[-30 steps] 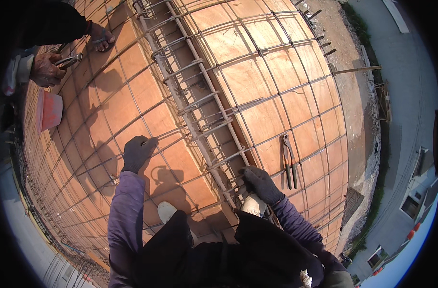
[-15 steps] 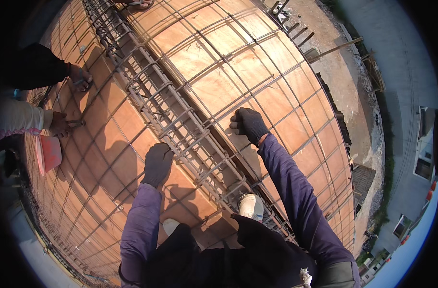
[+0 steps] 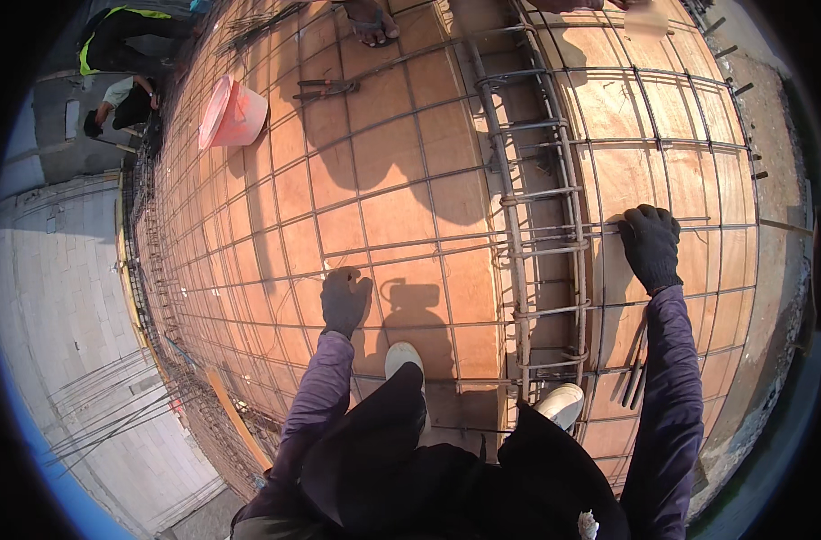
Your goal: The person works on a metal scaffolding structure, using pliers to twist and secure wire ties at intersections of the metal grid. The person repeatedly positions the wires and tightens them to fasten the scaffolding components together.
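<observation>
My left hand (image 3: 345, 301), in a dark knit glove, hangs low over the reinforcing mesh (image 3: 361, 216) left of the beam cage (image 3: 515, 225). Its fingers are curled in; whatever they may hold cannot be made out. Right of the cage, my gloved right hand (image 3: 651, 245) closes over a steel bar (image 3: 698, 227) that runs crosswise above the plywood (image 3: 608, 189). Beside my right forearm lie dark, slender tool-like handles (image 3: 636, 364), partly hidden by the sleeve. One of my light shoes (image 3: 559, 407) is by the cage, the other (image 3: 403, 357) left of it.
A pinkish bucket (image 3: 239, 115) and long-handled pincers (image 3: 327, 88) rest on the mesh. A co-worker's sandalled foot (image 3: 372, 25) stands at the top; another person's hand shows top right. People work at the far left edge. Bar stubs (image 3: 743, 89) poke out along the right edge.
My view has turned, so the cage now runs nearly straight away from me. My right hand now meets a crosswise bar; my left remains curled. The pincers now lie free of any hand.
</observation>
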{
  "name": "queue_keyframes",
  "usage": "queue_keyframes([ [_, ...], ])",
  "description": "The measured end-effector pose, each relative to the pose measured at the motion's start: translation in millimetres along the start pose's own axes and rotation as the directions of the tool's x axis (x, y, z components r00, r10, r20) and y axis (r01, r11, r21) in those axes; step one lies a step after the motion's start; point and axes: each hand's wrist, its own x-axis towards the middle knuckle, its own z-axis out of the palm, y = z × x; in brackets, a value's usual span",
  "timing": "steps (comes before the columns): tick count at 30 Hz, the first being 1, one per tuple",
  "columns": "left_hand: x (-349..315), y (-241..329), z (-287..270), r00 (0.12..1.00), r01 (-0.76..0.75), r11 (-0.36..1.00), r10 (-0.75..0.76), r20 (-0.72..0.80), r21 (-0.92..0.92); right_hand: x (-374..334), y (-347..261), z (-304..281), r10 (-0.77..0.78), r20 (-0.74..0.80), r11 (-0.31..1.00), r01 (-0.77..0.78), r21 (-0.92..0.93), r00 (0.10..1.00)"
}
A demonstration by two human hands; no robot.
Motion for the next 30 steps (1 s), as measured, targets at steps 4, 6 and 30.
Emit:
queue_keyframes([
  [4, -0.8, 1.4, 17.6, 0.992, -0.086, 0.996, 0.087, -0.086, 0.018, 12.6, -2.3, 7.3, -0.049, 0.271, 0.993, 0.017, 0.120, 0.961],
  [6, 10.5, 13.0, 21.5, 0.983, -0.157, 0.987, 0.155, -0.104, -0.018, 14.3, -3.9, 13.9, 0.002, 0.271, 0.988, -0.044, 0.150, 0.962],
  [30, 83.8, 119.1, 7.6, 0.898, 0.075, 0.926, 0.098, 0.430, -0.369, 9.9, -108.7, -17.0, -0.079, 0.028, 0.920, 0.062, 0.387, 0.996],
])
